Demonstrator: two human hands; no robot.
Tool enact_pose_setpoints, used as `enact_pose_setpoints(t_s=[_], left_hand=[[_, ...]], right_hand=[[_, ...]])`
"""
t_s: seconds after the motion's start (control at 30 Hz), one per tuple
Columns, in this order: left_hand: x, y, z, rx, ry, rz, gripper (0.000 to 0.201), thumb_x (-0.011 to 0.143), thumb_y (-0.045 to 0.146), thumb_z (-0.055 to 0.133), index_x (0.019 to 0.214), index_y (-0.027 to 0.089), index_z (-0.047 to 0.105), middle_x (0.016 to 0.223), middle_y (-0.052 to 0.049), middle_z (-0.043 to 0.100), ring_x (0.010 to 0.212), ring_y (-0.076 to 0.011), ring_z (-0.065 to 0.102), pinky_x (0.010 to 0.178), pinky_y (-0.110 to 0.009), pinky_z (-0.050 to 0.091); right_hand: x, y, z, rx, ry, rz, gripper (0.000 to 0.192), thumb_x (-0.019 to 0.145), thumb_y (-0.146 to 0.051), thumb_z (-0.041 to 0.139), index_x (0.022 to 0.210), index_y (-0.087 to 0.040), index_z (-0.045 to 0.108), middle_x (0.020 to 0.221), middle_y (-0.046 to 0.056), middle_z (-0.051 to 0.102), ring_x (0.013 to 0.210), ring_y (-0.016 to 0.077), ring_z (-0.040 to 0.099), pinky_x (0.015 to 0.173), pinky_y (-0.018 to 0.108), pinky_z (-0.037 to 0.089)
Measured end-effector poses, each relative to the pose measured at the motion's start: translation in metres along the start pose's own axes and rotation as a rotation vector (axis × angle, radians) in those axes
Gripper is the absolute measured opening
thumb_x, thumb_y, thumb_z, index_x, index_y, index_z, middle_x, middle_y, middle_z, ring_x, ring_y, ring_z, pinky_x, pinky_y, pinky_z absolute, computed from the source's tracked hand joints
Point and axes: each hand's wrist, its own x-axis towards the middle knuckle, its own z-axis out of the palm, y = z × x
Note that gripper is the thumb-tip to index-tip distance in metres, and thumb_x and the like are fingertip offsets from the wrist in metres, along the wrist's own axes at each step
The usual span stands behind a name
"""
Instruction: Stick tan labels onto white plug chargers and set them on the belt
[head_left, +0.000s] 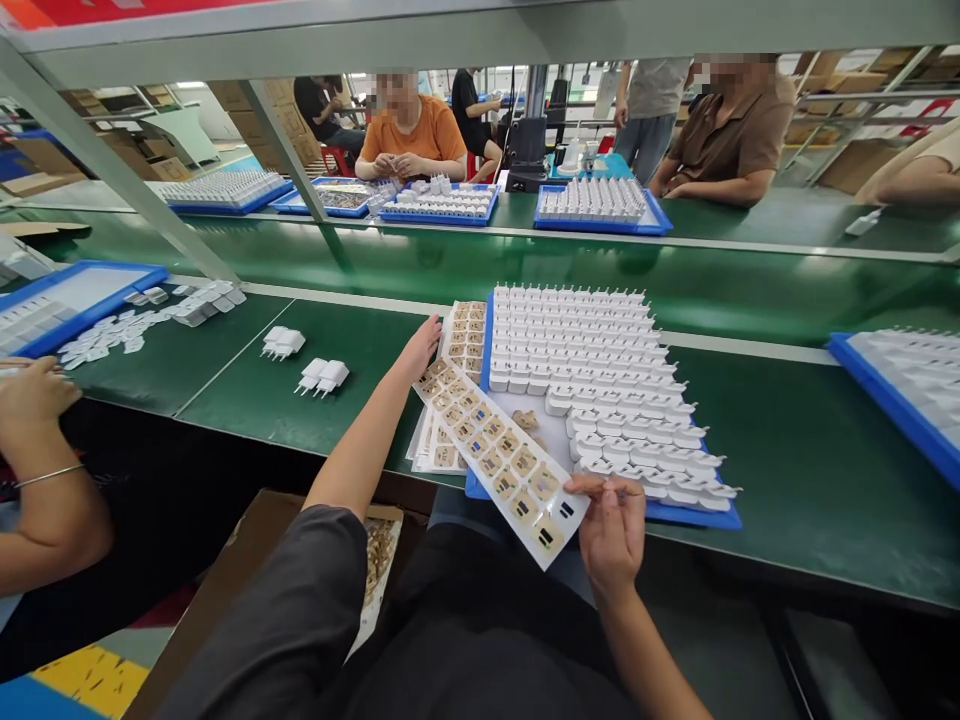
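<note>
A long white sheet of stickers (491,450) with rows of tan, rounded pieces slants over the front left of a blue tray (731,518). My left hand (421,350) is at its far end, holding the edge, with the fingertips partly hidden. At the near right corner, my right hand (611,520) pinches the sheet between thumb and fingers. White plug adapters (577,350) stand in tight rows in the tray, pins up. More sticker sheets (465,335) lie under and beside the held one. A crumpled tan scrap (525,420) rests on the tray's bare part.
Loose white adapters (322,376) sit on the green bench (247,390) at left. Another blue tray (900,400) is at right. A cardboard box (247,590) with scraps stands below. A co-worker's hand (34,400) is at far left; people sit across the belt (390,255).
</note>
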Motion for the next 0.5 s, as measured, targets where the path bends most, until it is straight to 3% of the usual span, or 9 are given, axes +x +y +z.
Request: enact_pose_setpoints(t_s=[0.07,0.17,0.3,0.4,0.5], left_hand=[[-0.01,-0.002,-0.01,0.035,0.037,-0.004,0.07,0.101,0.064,0.021,0.161,0.028,0.029,0.167,-0.006,0.034,0.155,-0.025,0.033,0.12,-0.036,0.039],[-0.039,-0.002,-0.02,0.09,0.069,0.004,0.067,0.101,0.065,0.028,0.157,0.03,0.038,0.165,-0.005,0.038,0.154,-0.0274,0.035,0.12,-0.04,0.039],[-0.111,0.014,-0.011,0.184,0.083,0.107,0.061,0.093,0.056,0.058,0.148,0.029,0.053,0.161,-0.005,0.046,0.153,-0.0305,0.036,0.127,-0.044,0.027],[-0.17,0.026,0.012,0.349,-0.147,0.419,0.043,0.093,0.051,0.061,0.133,0.035,0.067,0.145,-0.004,0.062,0.146,-0.0313,0.047,0.126,-0.048,0.031],[-0.203,0.023,0.037,0.504,-0.397,0.473,0.048,0.089,0.051,0.067,0.136,0.043,0.064,0.155,-0.002,0.052,0.152,-0.035,0.036,0.128,-0.059,0.017]], right_hand=[[0.0,0.001,0.001,-0.01,0.046,-0.005,0.005,0.103,-0.032,0.05,0.103,-0.028,0.05,0.095,0.004,0.078,0.09,0.0224,0.074,0.082,0.04,0.055],[-0.001,0.0,0.003,-0.094,0.051,-0.018,0.007,0.103,-0.034,0.049,0.103,-0.027,0.048,0.101,0.007,0.079,0.098,0.0251,0.075,0.086,0.044,0.055],[-0.005,-0.009,0.005,-0.243,-0.114,0.061,0.014,0.105,-0.04,0.049,0.102,-0.026,0.048,0.099,0.008,0.081,0.098,0.0254,0.077,0.089,0.045,0.057],[-0.005,-0.018,0.006,-0.292,-0.269,0.174,0.018,0.104,-0.042,0.05,0.098,-0.025,0.053,0.114,0.011,0.078,0.107,0.025,0.074,0.092,0.042,0.058],[-0.004,-0.025,0.002,-0.338,-0.361,0.183,0.017,0.104,-0.039,0.051,0.098,-0.025,0.057,0.127,0.012,0.073,0.113,0.0248,0.071,0.095,0.041,0.057]])
